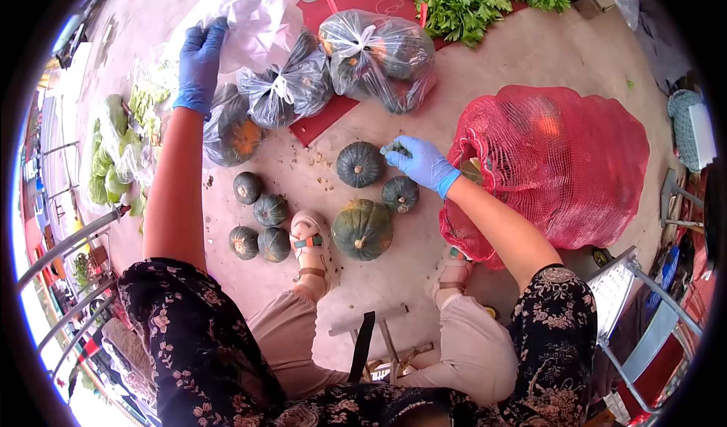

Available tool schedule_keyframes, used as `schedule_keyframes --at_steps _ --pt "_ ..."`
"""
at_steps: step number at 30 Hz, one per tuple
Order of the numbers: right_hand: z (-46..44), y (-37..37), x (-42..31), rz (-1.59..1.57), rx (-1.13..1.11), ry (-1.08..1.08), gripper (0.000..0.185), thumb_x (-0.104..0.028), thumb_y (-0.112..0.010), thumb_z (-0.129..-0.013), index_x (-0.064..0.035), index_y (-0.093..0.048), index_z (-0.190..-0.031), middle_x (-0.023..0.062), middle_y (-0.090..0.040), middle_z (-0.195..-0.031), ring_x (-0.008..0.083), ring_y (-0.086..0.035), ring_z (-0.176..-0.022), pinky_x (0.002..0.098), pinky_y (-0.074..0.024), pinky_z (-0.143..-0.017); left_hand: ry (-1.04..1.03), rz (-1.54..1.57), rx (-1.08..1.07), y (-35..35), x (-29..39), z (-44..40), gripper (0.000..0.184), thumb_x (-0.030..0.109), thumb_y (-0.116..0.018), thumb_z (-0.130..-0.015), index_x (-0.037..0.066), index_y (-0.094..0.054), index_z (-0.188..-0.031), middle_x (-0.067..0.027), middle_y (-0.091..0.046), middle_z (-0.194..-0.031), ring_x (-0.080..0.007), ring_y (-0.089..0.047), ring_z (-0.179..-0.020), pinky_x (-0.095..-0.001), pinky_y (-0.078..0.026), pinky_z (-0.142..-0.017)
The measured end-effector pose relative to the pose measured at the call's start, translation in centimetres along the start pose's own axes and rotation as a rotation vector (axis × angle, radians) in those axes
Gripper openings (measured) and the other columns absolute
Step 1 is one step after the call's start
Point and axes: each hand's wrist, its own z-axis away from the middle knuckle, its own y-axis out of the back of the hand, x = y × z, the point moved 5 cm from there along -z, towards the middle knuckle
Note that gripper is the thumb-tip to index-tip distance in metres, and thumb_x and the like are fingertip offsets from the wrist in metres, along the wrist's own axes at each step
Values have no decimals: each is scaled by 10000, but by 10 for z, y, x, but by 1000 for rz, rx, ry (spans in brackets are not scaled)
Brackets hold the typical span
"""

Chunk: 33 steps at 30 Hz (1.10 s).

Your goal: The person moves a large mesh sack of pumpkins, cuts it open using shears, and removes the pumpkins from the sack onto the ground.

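Observation:
My left hand [199,65], in a blue glove, is raised at the upper left and closed on a thin clear plastic bag [261,22]. My right hand [424,163], gloved too, has its fingers pinched together; a small pale-green bit shows at the tips, too small to name. Just below and left of it are a dark green pumpkin [360,163], a smaller pumpkin [400,194] and a larger green-orange pumpkin [363,230]. Several small pumpkins [270,210] sit left of my foot. Beside my right wrist lies a red mesh sack [560,177], its mouth turned towards the pumpkins.
Knotted clear bags of pumpkins [401,48] stand at the back on a red sheet [322,123]. Leafy greens [485,3] lie at the back right, bagged green vegetables [110,151] at the left. A metal-framed chair [636,291] is at my right. My sandalled foot [310,249] is beside the pumpkins.

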Motion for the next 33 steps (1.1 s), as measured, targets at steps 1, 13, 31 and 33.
schedule_keyframes --at_steps 1,13,31,33 --pt "-15 4 -4 -168 21 27 294 -298 -571 -829 -56 -572 -997 90 -623 -812 198 -600 -747 296 -470 -667 -92 38 -2 -18 -10 -4 153 168 -618 -821 21 -588 -846 -8 -573 -789 -68 -493 -707 -206 -406 -646" --pt "-65 33 -104 -1746 52 -318 542 -255 -543 -846 34 -345 -1260 158 -477 -1209 272 -471 -1114 371 -371 -963 -579 -536 -795 -169 57 124 406 59 -573 -634 76 -566 -1039 -143 -531 -1051 -337 -500 -1016 -422 -396 -878" --pt "187 20 -234 -867 496 -901 316 -68 -601 -722 61 -582 -1010 75 -595 -958 164 -559 -849 272 -438 -756 614 -226 -660 31 272 275 205 97 -565 -787 74 -596 -988 -107 -621 -928 -267 -598 -834 -337 -475 -738" --pt "189 15 -260 -846 450 -904 314 -76 -599 -725 64 -586 -1005 75 -596 -968 164 -559 -842 271 -436 -760 678 -121 -608 46 289 270 206 97 -561 -796 65 -596 -997 -103 -623 -938 -239 -602 -853 -322 -473 -746"
